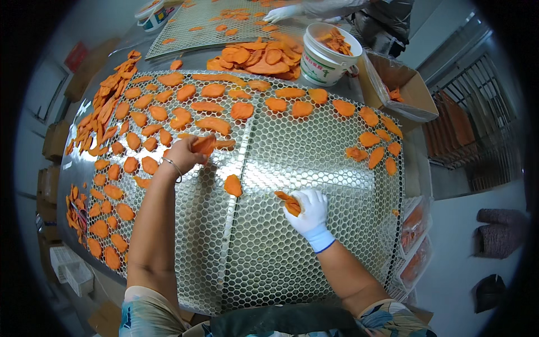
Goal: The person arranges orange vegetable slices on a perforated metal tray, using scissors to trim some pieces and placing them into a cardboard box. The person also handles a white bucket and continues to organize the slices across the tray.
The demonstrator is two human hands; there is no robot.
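My bare left hand (pixel 185 156), with a bangle at the wrist, pinches a flat orange slice (pixel 204 147) above the mesh drying rack (pixel 294 244). The slice looks like dried fruit or sweet potato; its kind is not certain. My right hand (pixel 309 210), in a white knit glove, holds a few folded orange slices (pixel 289 204) over the rack's middle. A single slice (pixel 233 185) lies between the hands, beside the rack's central bar. Many slices (pixel 158 113) lie spread flat over the rack's left side and far edge, with a smaller group (pixel 369 139) at the right.
A slice heap (pixel 263 59) and a white bucket of pieces (pixel 324 63) stand behind the rack. An open carton (pixel 414 92) is at right. Loose strips (pixel 109 92) line the left edge. Across the table, a co-worker's gloved hand (pixel 281 14) is over another rack (pixel 185 36).
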